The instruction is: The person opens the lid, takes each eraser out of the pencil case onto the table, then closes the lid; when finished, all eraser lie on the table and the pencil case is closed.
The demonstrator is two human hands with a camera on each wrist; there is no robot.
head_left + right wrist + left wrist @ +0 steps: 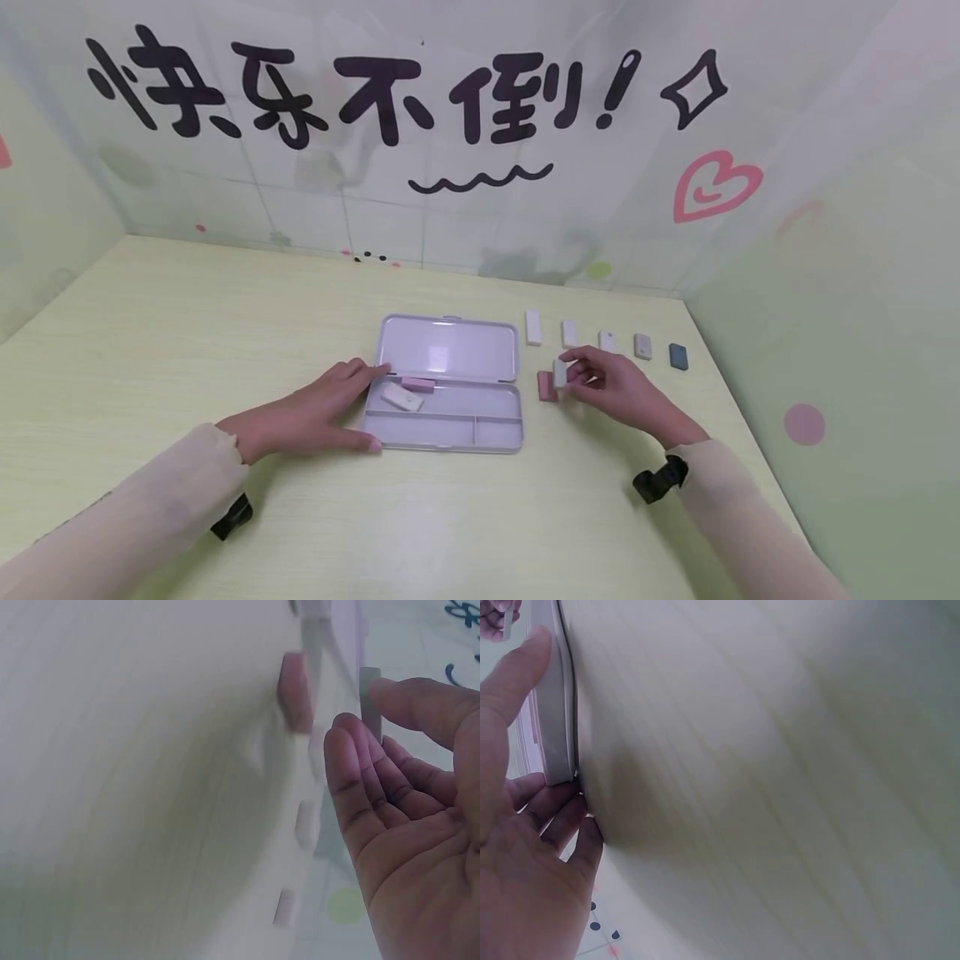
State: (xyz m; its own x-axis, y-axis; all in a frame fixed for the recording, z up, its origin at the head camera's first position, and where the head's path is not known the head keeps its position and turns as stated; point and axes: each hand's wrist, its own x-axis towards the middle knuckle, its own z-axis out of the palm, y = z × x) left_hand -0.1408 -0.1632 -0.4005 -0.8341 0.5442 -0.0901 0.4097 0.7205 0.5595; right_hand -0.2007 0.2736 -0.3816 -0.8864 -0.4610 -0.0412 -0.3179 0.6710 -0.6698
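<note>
An open pale lilac case (423, 431) lies on the table, a white block (402, 397) and a pink block (417, 384) in its long upper compartment. At the case's left side, my left hand (315, 417) rests with thumb and fingers spread, touching its edge; the left wrist view shows the thumb by the case wall (553, 712). My right hand (618, 387) pinches a pale grey-green block (559, 373) between thumb and fingers, right of the case. Beside that block in the head view is a reddish block (546, 386). In the right wrist view the held block (370, 701) stands on edge.
Along the back right is a row of several blocks: white ones (532, 327), a greyish one (642, 347) and a dark blue one (678, 357). A printed wall sheet (480, 225) stands behind the table (225, 333), another at the right.
</note>
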